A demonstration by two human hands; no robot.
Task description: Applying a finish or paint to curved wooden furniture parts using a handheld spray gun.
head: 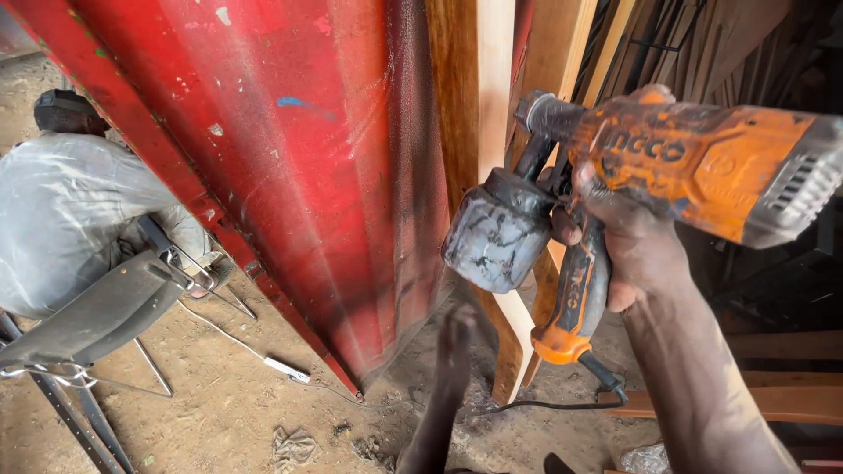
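Observation:
My right hand [628, 241] grips the handle of an orange electric paint sprayer [702, 162], whose dark paint cup [499, 230] hangs below the nozzle. The nozzle points at a tall wooden plank [481, 88] standing upright beside a red corrugated metal sheet [290, 149]. My left hand [455, 347] is raised below the cup, fingers straight and together, near the plank's lower part, holding nothing. The sprayer's black cord [562, 404] trails down to the dirt floor.
A person in a grey shirt [66, 211] sits at the left on a folding metal chair [105, 325]. A white cable [255, 355] lies on the dirt floor. More wooden boards [773, 399] lean and lie at the right.

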